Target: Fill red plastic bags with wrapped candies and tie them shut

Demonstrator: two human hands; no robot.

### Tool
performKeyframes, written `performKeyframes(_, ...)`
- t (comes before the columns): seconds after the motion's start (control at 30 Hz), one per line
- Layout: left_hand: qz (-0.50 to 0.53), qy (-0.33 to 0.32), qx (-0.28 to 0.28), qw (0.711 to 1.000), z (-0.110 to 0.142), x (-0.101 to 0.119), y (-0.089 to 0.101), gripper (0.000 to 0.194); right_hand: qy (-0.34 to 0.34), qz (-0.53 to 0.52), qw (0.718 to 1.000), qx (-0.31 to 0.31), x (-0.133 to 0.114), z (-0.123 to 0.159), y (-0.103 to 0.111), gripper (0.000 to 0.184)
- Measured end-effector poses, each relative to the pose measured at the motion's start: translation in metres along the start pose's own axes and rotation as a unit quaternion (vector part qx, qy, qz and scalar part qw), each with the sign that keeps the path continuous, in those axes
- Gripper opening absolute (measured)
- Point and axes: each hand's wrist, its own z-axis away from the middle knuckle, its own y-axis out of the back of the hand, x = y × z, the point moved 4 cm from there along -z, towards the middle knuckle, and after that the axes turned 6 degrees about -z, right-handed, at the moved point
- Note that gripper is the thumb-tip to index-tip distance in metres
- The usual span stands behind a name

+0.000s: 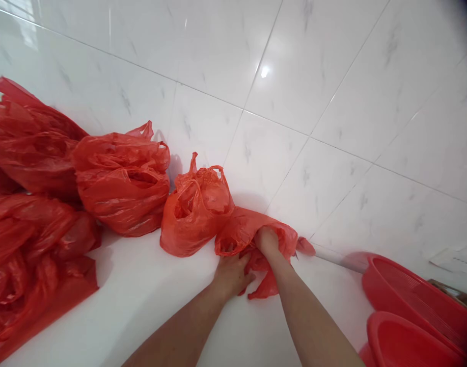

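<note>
A red plastic bag (252, 219) lies on its side on the white surface, against the tiled wall, its mouth facing me. My right hand (268, 240) reaches into that mouth; its fingers are hidden inside, so what they touch does not show. At the bag's near left rim, my left hand (231, 275) rests against the film with thumb and fingers spread, the fingertips partly covered by the plastic. A loose flap of the bag hangs out between my two hands. Just left stands another red plastic bag (197, 209), its handles up, with something pale inside.
Further left are a fuller red bag (122, 183), another bag (34, 137) and a large heap of red plastic (38, 265). At the lower right stand two red plastic baskets or basins, one behind (405, 285) and one nearer (401, 336). Glossy tiles (279, 127) rise behind.
</note>
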Motion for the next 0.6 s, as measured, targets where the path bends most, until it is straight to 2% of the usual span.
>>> performKeyframes(0.13,-0.011,0.029,0.01,0.999,-0.001,-0.003,0.005,0.051,0.033,-0.05,0.997,0.057,-0.022,0.028,0.028,0.026)
performKeyframes(0.2,-0.016,0.039,0.02,0.999,-0.002,-0.004,0.008,0.049,0.048,-0.074,0.992,0.091,-0.03,0.058,0.045,0.03)
performKeyframes(0.27,-0.018,0.042,0.031,0.999,-0.002,-0.006,0.01,0.046,0.048,-0.139,0.978,0.149,-0.033,0.095,0.064,0.033)
performKeyframes(0.3,-0.018,0.042,0.035,0.998,-0.002,-0.006,0.011,0.045,0.041,-0.22,0.954,0.201,-0.03,0.115,0.074,0.033)
performKeyframes(0.37,-0.015,0.047,0.042,0.998,-0.003,-0.007,0.012,0.045,0.005,-0.367,0.888,0.277,-0.021,0.149,0.091,0.034)
performKeyframes(0.43,-0.011,0.053,0.048,0.997,-0.003,-0.007,0.012,0.048,-0.03,-0.484,0.819,0.306,-0.009,0.169,0.103,0.038)
performKeyframes(0.5,-0.005,0.05,0.057,0.997,-0.002,-0.006,0.013,0.051,-0.037,-0.557,0.772,0.302,0.0,0.177,0.11,0.045)
performKeyframes(0.53,0.0,0.044,0.063,0.997,0.0,-0.004,0.015,0.051,-0.034,-0.573,0.764,0.293,0.004,0.177,0.112,0.048)
performKeyframes(0.6,0.011,0.025,0.076,0.997,0.006,0.001,0.019,0.046,-0.03,-0.563,0.783,0.263,0.012,0.176,0.112,0.052)
